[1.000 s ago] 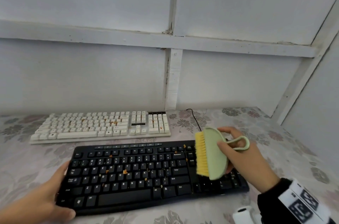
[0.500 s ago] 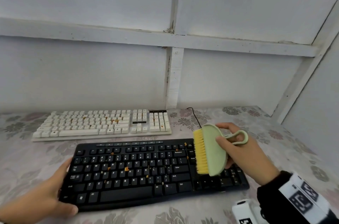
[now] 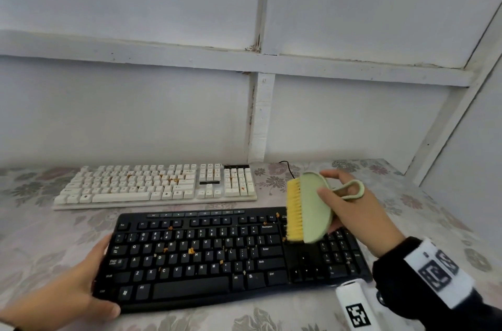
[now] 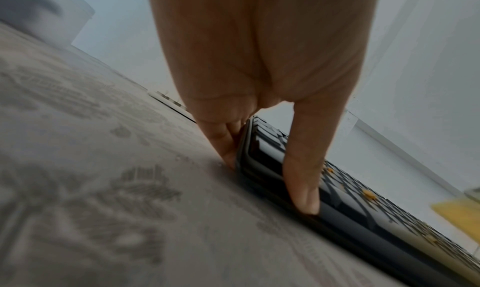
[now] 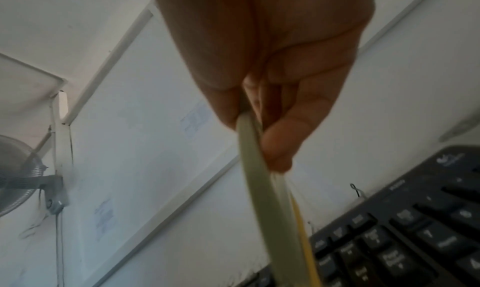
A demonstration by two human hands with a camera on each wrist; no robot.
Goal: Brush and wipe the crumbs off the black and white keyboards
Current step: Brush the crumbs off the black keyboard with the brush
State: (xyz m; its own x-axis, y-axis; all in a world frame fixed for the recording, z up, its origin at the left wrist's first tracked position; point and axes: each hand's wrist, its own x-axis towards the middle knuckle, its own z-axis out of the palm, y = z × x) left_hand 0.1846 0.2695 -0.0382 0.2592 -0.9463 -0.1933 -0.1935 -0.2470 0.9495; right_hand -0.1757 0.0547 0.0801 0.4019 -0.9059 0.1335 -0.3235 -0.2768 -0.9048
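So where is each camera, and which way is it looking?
Head: up on the person's head, looking down at the black keyboard, white keyboard, both hands.
Left wrist: low by the table, looking along the left hand gripping the black keyboard's edge.
Right wrist: looking along the right hand holding the green brush.
All three share the black keyboard.

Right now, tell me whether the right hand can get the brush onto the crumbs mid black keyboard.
Probably yes. The right hand holds the brush over the black keyboard's right side; nothing stands between it and the crumbs. The left hand grips the far end.
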